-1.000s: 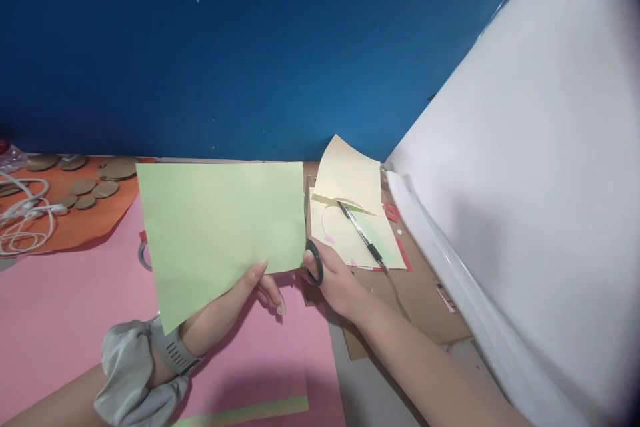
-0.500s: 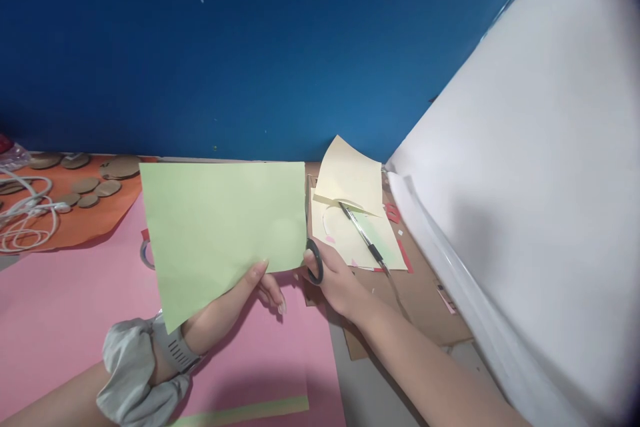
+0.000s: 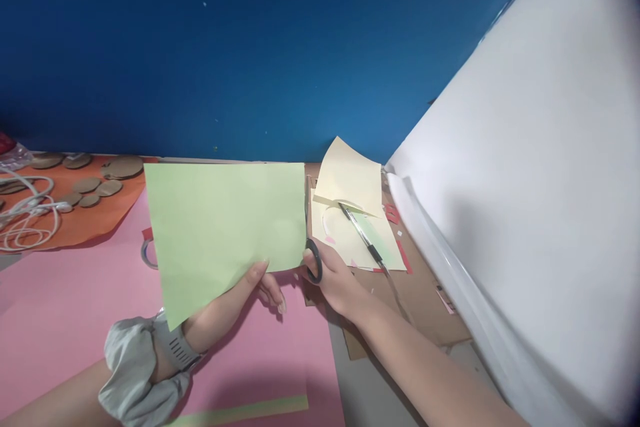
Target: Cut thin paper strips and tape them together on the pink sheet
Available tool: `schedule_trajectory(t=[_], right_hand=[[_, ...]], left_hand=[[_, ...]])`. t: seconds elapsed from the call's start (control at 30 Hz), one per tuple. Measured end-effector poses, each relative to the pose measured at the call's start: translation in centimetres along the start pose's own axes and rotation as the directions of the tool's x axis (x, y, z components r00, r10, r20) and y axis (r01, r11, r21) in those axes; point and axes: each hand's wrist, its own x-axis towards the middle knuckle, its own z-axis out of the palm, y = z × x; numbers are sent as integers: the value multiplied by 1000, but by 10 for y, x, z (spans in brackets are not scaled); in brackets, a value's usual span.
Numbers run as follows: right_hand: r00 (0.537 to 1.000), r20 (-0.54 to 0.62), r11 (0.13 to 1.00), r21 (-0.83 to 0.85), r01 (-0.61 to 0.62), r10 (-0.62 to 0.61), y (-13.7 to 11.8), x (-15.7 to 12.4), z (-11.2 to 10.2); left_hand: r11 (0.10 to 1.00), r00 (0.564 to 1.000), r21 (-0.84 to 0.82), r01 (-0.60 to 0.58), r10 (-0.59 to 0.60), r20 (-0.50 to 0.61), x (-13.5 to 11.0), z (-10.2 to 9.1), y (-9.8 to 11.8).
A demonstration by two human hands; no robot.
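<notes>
A sheet of light green paper [image 3: 225, 227] is held up above the table, its lower edge pinched by my left hand [image 3: 253, 290]. The left thumb lies on the front of the sheet and the other fingers are behind and below it. My right hand [image 3: 335, 277] grips a pair of scissors [image 3: 315, 260] with black handles, the thumb through one loop. The scissors are at the right edge of the green sheet; their blades are mostly hidden behind the paper.
Pink paper [image 3: 60, 300] covers the table, with a narrow green strip [image 3: 250, 409] near its front. Cardboard discs [image 3: 123, 167] and a white cable [image 3: 30, 213] lie on orange paper at left. Right stand cream paper [image 3: 350, 173], a pen [image 3: 367, 240] and cardboard [image 3: 425, 307]. A tape roll [image 3: 149, 253] sits behind the sheet.
The left edge of the green sheet has shifted slightly to the right. Both hands stay in almost the same place.
</notes>
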Motion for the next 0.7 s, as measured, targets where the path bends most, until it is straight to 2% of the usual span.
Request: schedule_trajectory(t=[0.23, 0.43, 0.7], right_hand=[[998, -69, 1000, -4, 9, -10, -4, 0, 0], [998, -62, 999, 17, -29, 30, -4, 0, 2], [999, -38, 1000, 19, -15, 16, -8, 0, 0]], left_hand=[[999, 1000, 27, 19, -19, -3, -1, 0, 2], [1000, 1000, 28, 11, -11, -8, -2, 1, 5], [999, 1000, 24, 29, -29, -10, -1, 1, 2]])
